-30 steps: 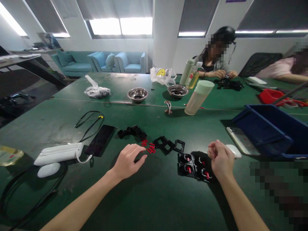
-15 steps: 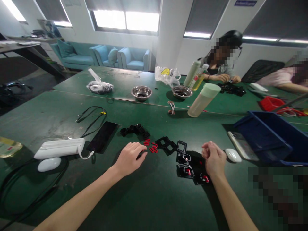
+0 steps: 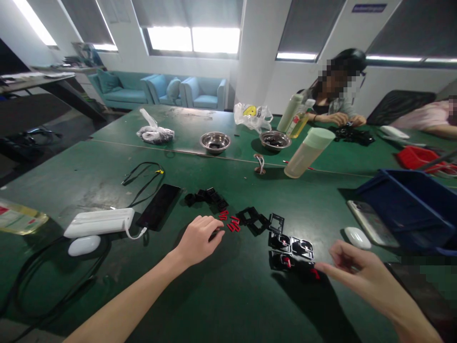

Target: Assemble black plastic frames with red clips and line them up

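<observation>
My left hand [image 3: 200, 239] rests on the green table with its fingers curled toward the thumb. Something dark shows between them, too shaded to make out. Just beyond it are small red pieces [image 3: 233, 224] and black plastic parts [image 3: 210, 196]. Square black frames [image 3: 254, 220] lie farther right. My right hand [image 3: 360, 274] is open, its thumb stretched left to the edge of a cluster of black square parts with red pieces [image 3: 285, 259]. The thumb tip appears to touch the near right part, where a red piece [image 3: 314, 274] sticks out.
On the left lie a phone [image 3: 159, 207], a white power bank [image 3: 100, 222] and cables. Steel bowls [image 3: 215, 143] and a tilted bottle [image 3: 309, 153] stand farther back. To the right are a white mouse [image 3: 357, 237], another phone [image 3: 373, 223] and a blue bin [image 3: 410, 209]. A co-worker sits opposite.
My right hand has moved right and nearer, its fist loosening and thumb extending. The far right black part is now uncovered. My left hand keeps its pose; the whole view has shifted slightly.
</observation>
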